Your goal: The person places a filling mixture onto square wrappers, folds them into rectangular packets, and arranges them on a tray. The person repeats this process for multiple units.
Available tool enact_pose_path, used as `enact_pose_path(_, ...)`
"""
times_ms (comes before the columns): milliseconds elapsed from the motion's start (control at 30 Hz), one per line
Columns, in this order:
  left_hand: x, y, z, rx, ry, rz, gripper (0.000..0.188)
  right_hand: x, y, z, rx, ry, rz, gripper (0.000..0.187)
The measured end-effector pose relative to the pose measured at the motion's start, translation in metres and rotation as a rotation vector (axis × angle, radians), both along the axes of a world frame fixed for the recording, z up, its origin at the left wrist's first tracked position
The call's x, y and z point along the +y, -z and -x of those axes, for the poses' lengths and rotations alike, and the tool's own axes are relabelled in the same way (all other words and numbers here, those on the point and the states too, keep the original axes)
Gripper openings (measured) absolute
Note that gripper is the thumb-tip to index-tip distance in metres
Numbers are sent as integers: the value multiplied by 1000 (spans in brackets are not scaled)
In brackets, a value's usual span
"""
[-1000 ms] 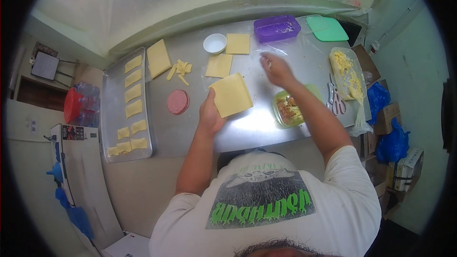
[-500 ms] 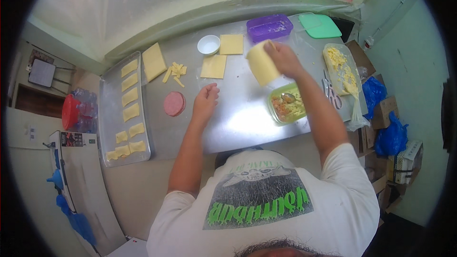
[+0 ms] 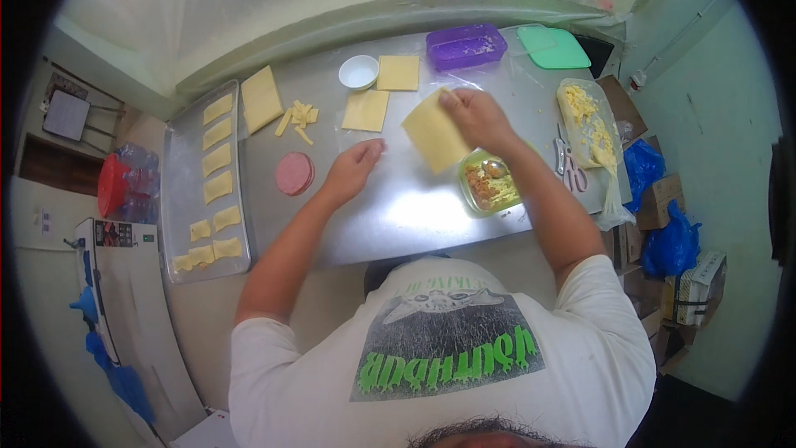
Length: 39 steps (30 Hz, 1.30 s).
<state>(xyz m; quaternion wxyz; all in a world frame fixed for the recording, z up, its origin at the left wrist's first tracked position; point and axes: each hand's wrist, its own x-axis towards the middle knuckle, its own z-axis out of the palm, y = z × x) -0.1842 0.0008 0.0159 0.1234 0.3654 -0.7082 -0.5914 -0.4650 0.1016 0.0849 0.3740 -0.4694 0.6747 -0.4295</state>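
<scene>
green-rimmed container (image 3: 491, 184) of filling near table edge (image 3: 398, 236), spoon inside. right hand (image 3: 477, 116) just above it, fingers pinching top edge of pale yellow dough sheet (image 3: 433, 134), sheet lifted and tilted over steel surface. left hand (image 3: 355, 168) loose, fingers spread, grasping nothing, resting on table left of sheet. round pink slices (image 3: 294, 173) further left. tray (image 3: 178, 191) of folded pieces at far left. beyond: two flat dough squares (image 3: 366, 110), white bowl (image 3: 358, 71), purple box (image 3: 466, 46), green lid (image 3: 553, 47).
</scene>
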Motion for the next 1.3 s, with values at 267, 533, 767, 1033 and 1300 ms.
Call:
enact_pose_path(267,89,22,26,652,-412,-611,42,45,61,-87,-370,52,90,45)
enact_pose_path(533,68,12,-19,266,-451,-376,29,47,69,-83,-185,223,143,46)
enact_pose_path(767,47,21,-11,-46,-412,324,31,49,42,-68,-201,171,155,46)
enact_pose_path(1033,32,-9,24,-23,-417,495,40,54,12,-51,40,106,135,44)
enact_pose_path(1300,83,8,44,417,-116,-513,39,66,-1,-57,-246,103,178,46)
